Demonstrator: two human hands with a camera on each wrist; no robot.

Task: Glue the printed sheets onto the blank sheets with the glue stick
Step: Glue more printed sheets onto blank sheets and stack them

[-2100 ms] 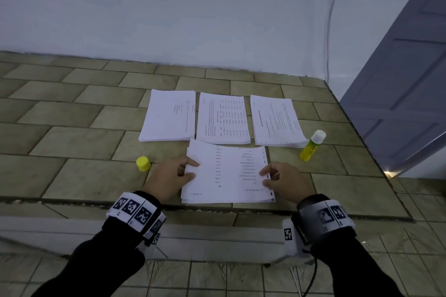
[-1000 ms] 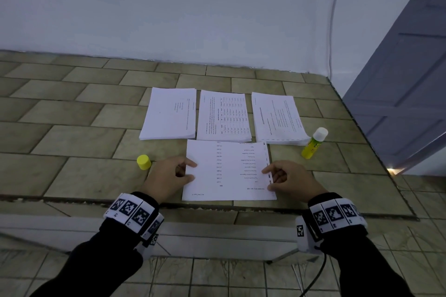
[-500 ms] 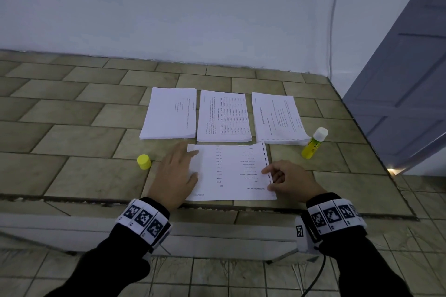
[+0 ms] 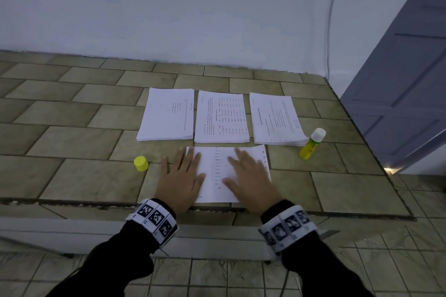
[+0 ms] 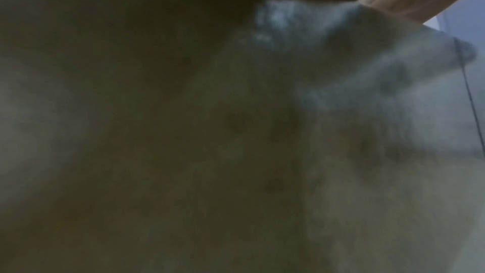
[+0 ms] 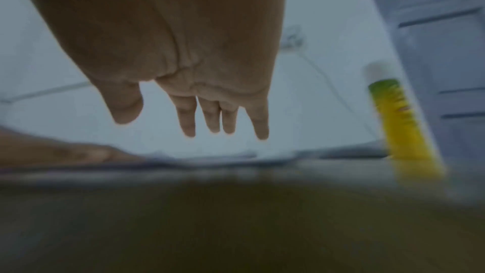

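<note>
Where both hands pinched its side edges a moment ago, the left hand (image 4: 179, 179) and right hand (image 4: 251, 179) now lie flat, fingers straight, pressing the white printed sheet (image 4: 218, 173) onto the tiled surface (image 4: 72, 176), likely bonding it; it looks smooth, below three paper stacks.

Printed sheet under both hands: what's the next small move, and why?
Probably slide both flat palms outward to smooth it down. The left hand and right hand lie open on the printed sheet, while the glue stick stands uncapped and untouched beside the stacks.
</note>
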